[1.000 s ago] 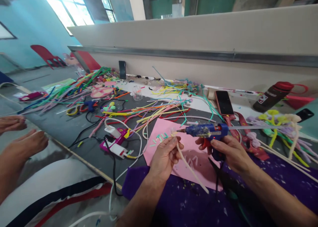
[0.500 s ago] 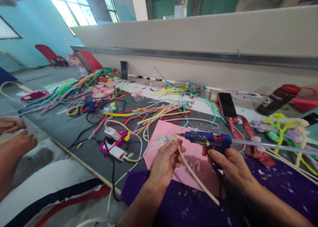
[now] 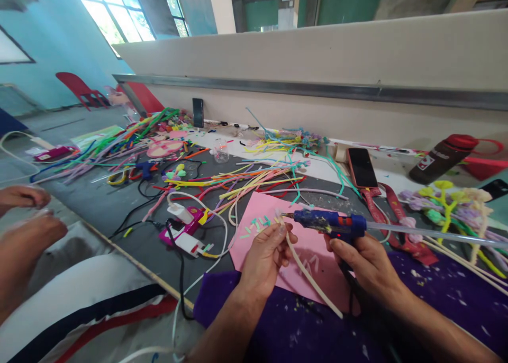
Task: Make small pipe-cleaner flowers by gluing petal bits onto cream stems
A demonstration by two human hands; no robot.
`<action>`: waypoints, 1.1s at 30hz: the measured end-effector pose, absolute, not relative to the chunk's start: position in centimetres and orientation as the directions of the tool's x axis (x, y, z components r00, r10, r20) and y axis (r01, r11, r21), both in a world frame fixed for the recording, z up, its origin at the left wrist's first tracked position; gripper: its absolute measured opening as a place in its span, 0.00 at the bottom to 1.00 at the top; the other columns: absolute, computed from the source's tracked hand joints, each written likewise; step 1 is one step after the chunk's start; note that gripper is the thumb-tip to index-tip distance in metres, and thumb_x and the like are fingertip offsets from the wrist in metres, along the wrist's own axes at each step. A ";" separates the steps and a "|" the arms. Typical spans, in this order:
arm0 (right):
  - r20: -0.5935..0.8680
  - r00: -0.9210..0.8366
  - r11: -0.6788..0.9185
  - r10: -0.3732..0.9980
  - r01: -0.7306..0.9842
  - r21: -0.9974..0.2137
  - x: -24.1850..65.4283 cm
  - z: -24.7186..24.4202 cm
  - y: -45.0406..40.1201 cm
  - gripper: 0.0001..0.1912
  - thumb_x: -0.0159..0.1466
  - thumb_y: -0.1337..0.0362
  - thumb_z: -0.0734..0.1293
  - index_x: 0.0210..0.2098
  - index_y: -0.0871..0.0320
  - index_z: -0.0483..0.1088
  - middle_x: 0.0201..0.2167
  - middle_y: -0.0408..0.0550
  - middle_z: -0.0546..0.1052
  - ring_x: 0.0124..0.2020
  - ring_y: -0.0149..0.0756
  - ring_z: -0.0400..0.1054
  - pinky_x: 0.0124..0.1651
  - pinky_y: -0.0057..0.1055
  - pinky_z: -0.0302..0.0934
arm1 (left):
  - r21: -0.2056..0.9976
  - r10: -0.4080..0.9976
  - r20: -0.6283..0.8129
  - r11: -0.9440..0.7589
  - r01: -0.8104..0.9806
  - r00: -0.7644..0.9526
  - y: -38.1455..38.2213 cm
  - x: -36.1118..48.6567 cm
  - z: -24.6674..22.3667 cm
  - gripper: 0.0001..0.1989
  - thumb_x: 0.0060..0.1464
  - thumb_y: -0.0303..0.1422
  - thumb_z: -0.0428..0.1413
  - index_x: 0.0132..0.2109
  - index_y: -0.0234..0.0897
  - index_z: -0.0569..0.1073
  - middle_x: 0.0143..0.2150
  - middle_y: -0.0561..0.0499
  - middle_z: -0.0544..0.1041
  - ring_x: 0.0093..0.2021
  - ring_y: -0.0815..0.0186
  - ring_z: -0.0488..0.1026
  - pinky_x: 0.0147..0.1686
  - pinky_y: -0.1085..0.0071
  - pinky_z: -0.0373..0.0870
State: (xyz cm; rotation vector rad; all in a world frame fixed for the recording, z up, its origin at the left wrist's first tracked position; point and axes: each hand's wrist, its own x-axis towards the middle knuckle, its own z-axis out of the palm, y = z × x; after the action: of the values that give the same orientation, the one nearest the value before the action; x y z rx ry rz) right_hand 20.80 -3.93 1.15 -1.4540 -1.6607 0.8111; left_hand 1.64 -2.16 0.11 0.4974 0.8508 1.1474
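Note:
My left hand (image 3: 269, 251) pinches a cream pipe cleaner (image 3: 311, 280) near its upper end, and the long tail slants down to the right. Pale lilac bits show at the pinched end. In my right hand (image 3: 363, 260) is a blue glue gun (image 3: 327, 223), its nozzle touching or very close to that end. A clear glue stick (image 3: 416, 232) sticks out of the gun's back, and a small red light glows on its body. Beneath both hands lies a pink sheet (image 3: 248, 215) with short green and white cut pieces (image 3: 257, 224) on it.
Left of the sheet sits a magenta power strip (image 3: 169, 237) with white plugs and cords. Pipe cleaners (image 3: 234, 180) spread behind. A phone (image 3: 363, 167), a dark bottle (image 3: 442, 159) and fuzzy flowers (image 3: 446, 201) stand right. Another person's hands (image 3: 34, 220) are at far left.
The glue gun and my right hand have shifted very slightly left. The pipe cleaner's tail has swung a little left and up. The other person's hands have moved right.

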 end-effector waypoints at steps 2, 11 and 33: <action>0.136 -0.047 0.141 0.990 0.508 -0.849 20.8 1.1 -3.9 0.24 0.59 0.49 0.60 0.16 0.60 0.64 0.15 0.43 0.64 0.18 0.30 0.58 0.20 0.25 0.53 | 0.730 0.931 -0.326 0.357 -0.583 0.162 -2.1 1.6 0.1 0.10 0.48 0.34 0.59 0.36 0.32 0.73 0.25 0.53 0.74 0.17 0.79 0.65 0.13 0.85 0.55; 0.134 -0.040 0.135 0.990 0.527 -0.839 20.8 0.7 -3.8 0.25 0.58 0.47 0.59 0.15 0.60 0.63 0.16 0.44 0.63 0.20 0.31 0.59 0.22 0.27 0.54 | 0.728 0.927 -0.332 0.368 -0.578 0.172 -2.2 1.6 0.2 0.10 0.48 0.34 0.59 0.36 0.32 0.73 0.25 0.53 0.73 0.17 0.79 0.64 0.13 0.85 0.54; 0.187 -0.119 0.221 0.975 0.544 -0.810 20.8 1.4 -3.8 0.24 0.60 0.50 0.59 0.18 0.61 0.68 0.16 0.45 0.66 0.20 0.32 0.61 0.22 0.26 0.54 | 0.735 0.927 -0.343 0.367 -0.570 0.154 -2.2 1.3 0.3 0.12 0.44 0.36 0.62 0.35 0.35 0.73 0.25 0.54 0.74 0.18 0.79 0.64 0.15 0.83 0.55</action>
State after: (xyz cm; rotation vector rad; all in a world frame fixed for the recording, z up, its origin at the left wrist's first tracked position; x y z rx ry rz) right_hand 20.78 -3.84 1.37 -1.4152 -1.7668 0.7491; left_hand 1.34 -2.22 0.33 0.4960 0.8740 1.1378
